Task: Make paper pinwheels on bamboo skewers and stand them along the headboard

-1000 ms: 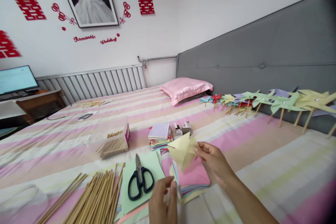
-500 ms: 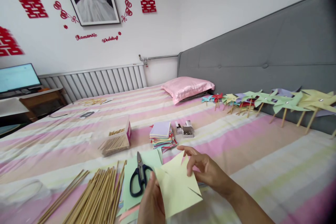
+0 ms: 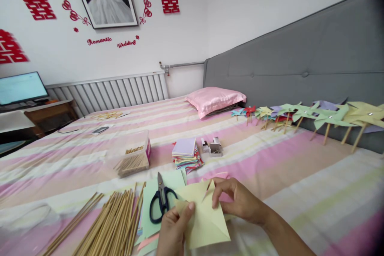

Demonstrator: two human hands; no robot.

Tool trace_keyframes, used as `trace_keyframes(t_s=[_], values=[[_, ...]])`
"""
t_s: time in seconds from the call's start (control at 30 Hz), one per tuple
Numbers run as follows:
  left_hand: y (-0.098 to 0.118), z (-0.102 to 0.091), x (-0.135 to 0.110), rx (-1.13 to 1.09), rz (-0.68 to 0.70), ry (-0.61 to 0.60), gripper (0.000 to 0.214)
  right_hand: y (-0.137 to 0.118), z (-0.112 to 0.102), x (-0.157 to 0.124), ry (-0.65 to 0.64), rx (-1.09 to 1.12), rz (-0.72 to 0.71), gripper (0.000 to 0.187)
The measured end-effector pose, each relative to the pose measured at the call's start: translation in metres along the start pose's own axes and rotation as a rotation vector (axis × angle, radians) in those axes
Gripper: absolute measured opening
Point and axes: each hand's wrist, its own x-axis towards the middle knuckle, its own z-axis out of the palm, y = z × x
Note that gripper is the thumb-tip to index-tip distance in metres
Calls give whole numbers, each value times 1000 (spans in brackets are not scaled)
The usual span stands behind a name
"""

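Note:
I hold a pale yellow paper square (image 3: 204, 220) with slits cut in from its corners, low in the middle of the view above the striped bed. My left hand (image 3: 174, 230) pinches its left corner, thumb on top, bending that corner inward. My right hand (image 3: 237, 202) grips the upper right edge with curled fingers. Black-handled scissors (image 3: 161, 202) lie on a green sheet (image 3: 150, 208) just left of the paper.
A bundle of bamboo sticks (image 3: 111, 224) lies at the lower left. Further back are a box of short sticks (image 3: 135, 160), a stack of coloured paper (image 3: 186, 154) and small pin boxes (image 3: 211, 147). Finished pinwheels (image 3: 315, 116) lean against the grey headboard; a pink pillow (image 3: 214, 100) lies beyond.
The yellow paper came down from in front of the coloured paper stack toward me. My left hand took hold of it and now folds its left corner inward.

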Motion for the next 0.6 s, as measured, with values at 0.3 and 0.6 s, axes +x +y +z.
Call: trace_keyframes(t_s=[0.3, 0.6], values=[[-2, 1, -3, 50, 23, 70, 26, 2, -3, -3, -89, -49, 72, 14], [-13, -7, 7, 158, 58, 102, 31, 9, 2, 0, -58, 27, 132, 24]])
